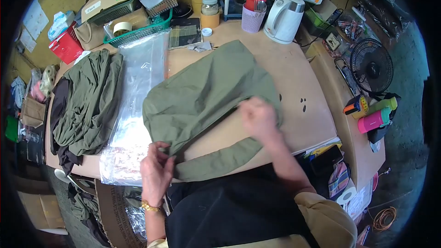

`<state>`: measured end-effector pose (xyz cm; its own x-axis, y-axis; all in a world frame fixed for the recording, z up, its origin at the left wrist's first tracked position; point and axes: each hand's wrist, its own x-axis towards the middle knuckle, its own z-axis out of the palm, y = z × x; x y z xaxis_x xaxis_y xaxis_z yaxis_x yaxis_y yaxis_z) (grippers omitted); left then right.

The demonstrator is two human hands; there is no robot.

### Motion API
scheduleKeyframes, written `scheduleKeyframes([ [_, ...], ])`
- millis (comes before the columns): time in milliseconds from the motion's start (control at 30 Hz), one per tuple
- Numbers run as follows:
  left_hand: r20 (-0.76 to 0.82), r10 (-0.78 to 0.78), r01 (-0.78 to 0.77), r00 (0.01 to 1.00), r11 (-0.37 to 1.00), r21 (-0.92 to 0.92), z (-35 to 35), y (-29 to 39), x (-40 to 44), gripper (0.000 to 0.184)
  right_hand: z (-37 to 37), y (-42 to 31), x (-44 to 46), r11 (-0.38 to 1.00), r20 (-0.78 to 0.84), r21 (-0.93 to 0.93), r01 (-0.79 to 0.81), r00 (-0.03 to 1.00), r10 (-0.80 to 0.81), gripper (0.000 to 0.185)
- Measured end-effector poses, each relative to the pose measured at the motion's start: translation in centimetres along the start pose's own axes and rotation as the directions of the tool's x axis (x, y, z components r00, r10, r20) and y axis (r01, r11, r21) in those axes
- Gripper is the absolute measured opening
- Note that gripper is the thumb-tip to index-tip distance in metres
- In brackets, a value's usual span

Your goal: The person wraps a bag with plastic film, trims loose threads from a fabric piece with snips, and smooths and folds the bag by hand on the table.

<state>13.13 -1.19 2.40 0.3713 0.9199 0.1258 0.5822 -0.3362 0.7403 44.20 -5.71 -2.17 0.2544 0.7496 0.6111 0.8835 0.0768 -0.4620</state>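
Observation:
An olive-green cloth piece [206, 87] lies spread over the middle of the table, with a long strip [218, 160] curving along its near side. At the cloth's lower left corner, my left hand [157, 167] pinches the edge between thumb and fingers. My right hand [258, 118], slightly blurred, is closed over the cloth's near edge at the right, by the strip's upper end. The fingertips of the right hand are partly hidden.
Clear plastic bags [133, 110] lie left of the cloth, beside a pile of green garments [87, 101]. Along the back are a green basket [142, 34], a purple cup [251, 20] and a white kettle [283, 17]. A black fan [372, 65] stands at the right.

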Motion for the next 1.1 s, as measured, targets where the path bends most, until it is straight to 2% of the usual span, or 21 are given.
scheduleKeyframes([
  [100, -0.094, 0.024, -0.025, 0.995, 1.0, -0.014, -2.0, -0.3, -0.4, 0.03, -4.8, 3.2, 1.1, 0.949, -0.198, -0.27, -0.164, 0.974, 0.112, 0.009],
  [233, -0.057, -0.01, 0.009, 0.998, 1.0, -0.01, -1.7, -1.6, -0.5, 0.032, -7.7, 3.3, -0.9, 0.918, -0.074, -0.363, -0.162, 0.987, 0.145, 0.009],
  [300, 0.043, -0.005, 0.008, 0.999, 0.998, -0.067, -3.2, -2.2, 0.0, 0.036, -9.9, 4.6, -1.4, 0.917, 0.493, -0.315, -0.246, 0.783, 0.379, 0.01],
  [333, 0.148, 0.01, 0.008, 0.989, 0.993, -0.121, -4.3, -2.7, 0.3, 0.041, -10.7, 6.0, -1.4, 0.919, 0.493, -0.313, -0.241, 0.785, 0.374, 0.01],
  [400, -0.123, 0.034, -0.029, 0.992, 0.999, 0.038, -5.3, -5.6, 1.9, 0.061, -11.3, 8.6, -0.8, 0.821, 0.263, 0.032, -0.57, 0.797, 0.544, 0.015],
  [433, -0.212, 0.252, -0.229, 0.944, 0.965, 0.124, -5.5, -6.2, 4.0, 0.067, -11.2, 7.9, 1.4, 0.847, 0.23, 0.032, -0.53, 0.829, 0.51, 0.016],
  [467, -0.18, 0.157, -0.139, 0.971, 0.984, 0.112, -5.6, -3.6, 5.3, 0.073, -10.5, 7.0, 4.6, 0.872, 0.193, 0.033, -0.488, 0.859, 0.474, 0.018],
  [533, -0.132, 0.257, -0.243, 0.957, 0.964, 0.111, -4.2, -5.1, 8.8, 0.08, -4.6, 7.8, 8.3, 0.812, 0.079, 0.492, -0.313, 0.945, 0.317, 0.02],
  [600, -0.128, 0.415, -0.402, 0.901, 0.908, 0.114, -2.9, -5.3, 11.9, 0.05, -0.5, 7.6, 11.2, 0.73, 0.27, 0.496, -0.471, 0.882, 0.386, 0.026],
  [667, -0.135, 0.132, -0.144, 0.982, 0.986, -0.085, -2.2, -6.1, 13.5, 0.025, 2.9, 10.2, 13.6, 0.864, 0.458, 0.342, -0.369, 0.869, 0.189, 0.033],
  [733, -0.281, 0.038, -0.171, 0.959, 0.868, -0.466, -3.5, -5.8, 14.2, 0.029, 2.4, 12.1, 15.7, 0.808, 0.426, 0.45, -0.379, 0.887, 0.179, 0.032],
  [800, -0.291, 0.027, -0.138, 0.956, 0.919, -0.368, -5.7, -4.8, 14.8, 0.026, 1.8, 10.9, 16.8, 0.739, 0.398, 0.553, -0.384, 0.901, 0.17, 0.031],
  [833, -0.541, 0.36, -0.353, 0.76, 0.928, 0.121, -6.0, -3.4, 16.0, 0.02, 0.3, 7.7, 17.1, 0.942, 0.086, 0.319, -0.105, 0.993, 0.082, 0.023],
  [867, -0.54, 0.707, -0.368, 0.456, 0.702, 0.609, -5.7, -1.7, 16.6, 0.017, -1.0, 5.0, 17.0, 0.993, -0.184, -0.033, 0.116, 0.976, -0.12, 0.018],
  [900, -0.537, 0.706, -0.366, 0.461, 0.703, 0.61, -5.4, -0.8, 15.8, 0.017, -1.8, 3.2, 16.5, 0.993, -0.18, -0.028, 0.113, 0.977, -0.116, 0.018],
  [933, -0.536, 0.548, -0.414, 0.642, 0.837, 0.359, -5.1, 0.0, 14.7, 0.017, -2.6, 1.5, 15.7, 0.989, -0.211, 0.042, 0.14, 0.969, -0.128, 0.015],
  [967, -0.461, 0.382, -0.391, 0.801, 0.917, 0.081, -4.7, 0.8, 13.5, 0.021, -3.0, 0.4, 14.5, 0.98, -0.241, 0.11, 0.168, 0.961, -0.137, 0.012],
  [1000, -0.237, 0.379, -0.408, 0.895, 0.909, -0.084, -4.0, 1.7, 11.9, 0.021, -3.4, -0.1, 12.8, 0.965, -0.021, 0.189, 0.182, 0.983, -0.182, 0.012],
  [1033, 0.038, 0.348, -0.341, 0.937, 0.931, -0.126, -3.1, 2.5, 9.9, 0.023, -3.9, -0.4, 11.2, 0.946, 0.197, 0.27, 0.18, 0.951, -0.238, 0.012],
  [1067, 0.221, 0.419, -0.418, 0.88, 0.907, -0.056, -1.9, 1.5, 8.8, 0.028, -4.1, -0.2, 9.7, 0.945, 0.201, 0.273, 0.181, 0.95, -0.24, 0.012],
  [1100, 0.385, 0.354, -0.362, 0.853, 0.931, -0.052, -1.4, 1.3, 7.5, 0.036, -4.0, 0.4, 8.2, 0.96, 0.413, 0.209, 0.188, 0.873, -0.261, 0.013],
])
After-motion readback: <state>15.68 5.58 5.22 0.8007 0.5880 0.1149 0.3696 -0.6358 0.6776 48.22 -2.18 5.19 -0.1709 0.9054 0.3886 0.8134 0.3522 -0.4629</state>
